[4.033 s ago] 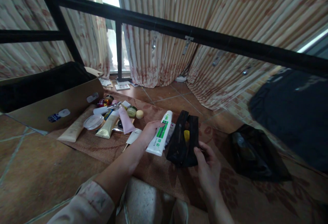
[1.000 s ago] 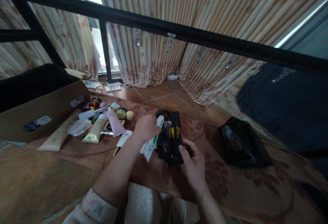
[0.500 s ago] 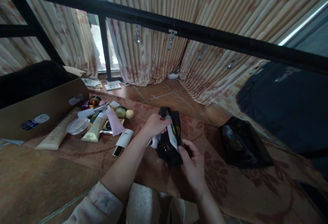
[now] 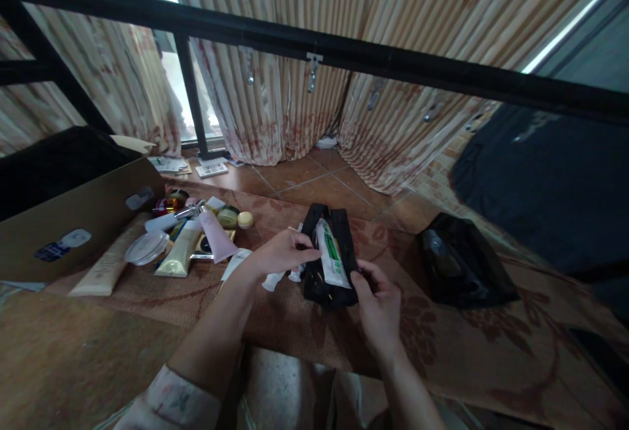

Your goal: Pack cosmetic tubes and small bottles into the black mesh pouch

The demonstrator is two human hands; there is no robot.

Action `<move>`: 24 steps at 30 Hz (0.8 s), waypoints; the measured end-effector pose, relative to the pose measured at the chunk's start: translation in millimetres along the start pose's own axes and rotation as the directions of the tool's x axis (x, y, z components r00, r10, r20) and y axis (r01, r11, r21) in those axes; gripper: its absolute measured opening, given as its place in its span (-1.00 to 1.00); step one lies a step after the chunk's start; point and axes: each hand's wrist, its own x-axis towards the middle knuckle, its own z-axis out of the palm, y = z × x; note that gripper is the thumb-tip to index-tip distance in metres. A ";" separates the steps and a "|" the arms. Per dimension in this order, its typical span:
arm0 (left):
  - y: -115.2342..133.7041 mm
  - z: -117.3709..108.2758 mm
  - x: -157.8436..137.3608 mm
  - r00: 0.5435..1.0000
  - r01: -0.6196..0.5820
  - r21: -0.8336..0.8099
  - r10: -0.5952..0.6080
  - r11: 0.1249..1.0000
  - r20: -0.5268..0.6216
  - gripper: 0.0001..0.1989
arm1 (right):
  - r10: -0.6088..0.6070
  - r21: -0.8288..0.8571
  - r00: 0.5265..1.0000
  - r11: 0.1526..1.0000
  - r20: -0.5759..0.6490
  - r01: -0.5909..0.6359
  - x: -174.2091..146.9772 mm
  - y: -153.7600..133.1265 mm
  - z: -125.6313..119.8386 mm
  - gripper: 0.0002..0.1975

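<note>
A small black pouch [image 4: 314, 291] lies open on the patterned cloth in front of me. In its opening rests a white and green squeeze tube [image 4: 334, 261], tilted with its wide flat end towards me. My left hand [image 4: 281, 253] is closed over the pouch's left edge, its thumb tip right beside the tube. On the opposite side, my right hand [image 4: 377, 302] pinches the pouch's right edge near the tube's lower end. Small white items [image 4: 272, 280] stick out by the left hand, partly hidden under it.
Cosmetics lie to the left, among them a pink tube [image 4: 216, 236], a pale gold tube [image 4: 181, 253] and a round clear container [image 4: 146, 247]. A cardboard box [image 4: 88, 210] stands beyond them. At right is a black bag [image 4: 464, 263]. A dark metal rail [image 4: 275, 38] crosses behind.
The white and green tube now lies flatter and more exposed in the pouch. My left hand has let go of its upper end and moved down and left to the pouch's edge.
</note>
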 end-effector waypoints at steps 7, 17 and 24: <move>3.2 7.5 -2.4 0.998 0.025 -0.155 -0.034 0.988 -0.056 -0.83 | 0.001 0.017 0.997 1.000 -0.080 0.000 0.2 -0.8 0.1 -0.72; 6.3 24.7 -6.5 0.996 -0.088 0.071 0.090 0.994 -0.023 -0.68 | -0.015 0.033 0.998 0.999 -0.060 0.017 2.3 0.6 2.6 -0.75; 10.1 29.8 -12.5 0.967 0.165 0.525 -0.031 0.835 -0.254 -0.84 | -0.037 0.049 0.995 0.998 -0.089 0.042 1.5 -0.3 3.9 -0.78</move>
